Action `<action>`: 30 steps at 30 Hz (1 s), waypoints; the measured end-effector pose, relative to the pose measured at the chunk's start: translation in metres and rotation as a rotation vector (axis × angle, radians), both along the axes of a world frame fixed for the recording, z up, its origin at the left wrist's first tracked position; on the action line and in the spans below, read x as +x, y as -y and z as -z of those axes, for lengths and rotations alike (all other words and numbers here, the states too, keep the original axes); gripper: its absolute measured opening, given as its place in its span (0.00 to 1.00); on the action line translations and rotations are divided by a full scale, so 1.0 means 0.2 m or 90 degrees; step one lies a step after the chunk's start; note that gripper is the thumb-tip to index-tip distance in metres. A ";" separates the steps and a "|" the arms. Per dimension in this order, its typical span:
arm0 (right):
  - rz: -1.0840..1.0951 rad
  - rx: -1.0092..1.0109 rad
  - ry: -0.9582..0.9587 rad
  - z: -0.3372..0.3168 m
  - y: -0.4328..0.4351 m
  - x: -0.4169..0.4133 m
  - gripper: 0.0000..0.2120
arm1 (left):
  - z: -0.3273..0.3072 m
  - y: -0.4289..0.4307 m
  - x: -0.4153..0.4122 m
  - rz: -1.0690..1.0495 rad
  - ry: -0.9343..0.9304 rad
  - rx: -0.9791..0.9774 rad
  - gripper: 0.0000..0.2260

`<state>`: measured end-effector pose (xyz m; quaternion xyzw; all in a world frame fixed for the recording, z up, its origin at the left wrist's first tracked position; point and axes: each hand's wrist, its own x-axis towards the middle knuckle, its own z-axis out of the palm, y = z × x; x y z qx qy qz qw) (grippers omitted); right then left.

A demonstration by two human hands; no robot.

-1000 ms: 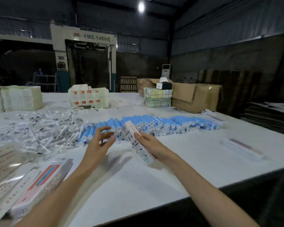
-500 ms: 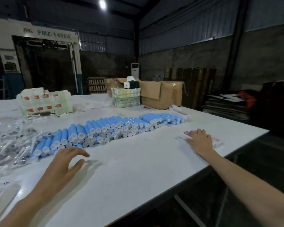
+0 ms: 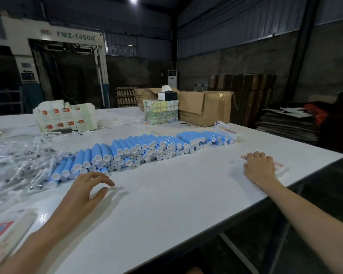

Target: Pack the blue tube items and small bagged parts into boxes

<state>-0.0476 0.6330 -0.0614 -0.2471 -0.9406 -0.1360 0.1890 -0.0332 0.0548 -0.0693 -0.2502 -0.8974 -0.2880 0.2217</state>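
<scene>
A long heap of blue tubes (image 3: 139,149) with white caps lies across the middle of the white table (image 3: 166,204). Clear bagged parts (image 3: 18,165) are piled at the left. My left hand (image 3: 83,194) hovers just in front of the tubes, fingers loosely curled, holding nothing. My right hand (image 3: 259,167) rests flat on a slim white and red packed box (image 3: 279,169) lying near the table's right edge. Flat white and red boxes (image 3: 6,234) lie at the near left corner.
Stacked white cartons (image 3: 65,117) stand at the back left. A green wrapped bundle (image 3: 160,113) and an open cardboard carton (image 3: 204,109) sit at the back right. Another slim box (image 3: 228,133) lies past the tubes' right end. The table's right edge drops off beside my right hand.
My right hand carried the slim box from in front of me to the table's right edge and laid it down. My left hand let go and stays near the tubes.
</scene>
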 end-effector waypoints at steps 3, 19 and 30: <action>-0.075 -0.006 -0.088 -0.04 0.19 -0.05 0.17 | 0.00 -0.01 0.00 -0.019 0.006 0.003 0.11; -0.626 -0.653 -0.195 -0.09 2.22 -0.15 0.19 | -0.12 0.00 0.10 -0.326 0.103 -0.127 0.08; -0.610 -0.747 -0.118 0.08 2.24 -0.19 0.19 | -0.20 0.35 0.38 -0.732 0.269 -0.506 0.39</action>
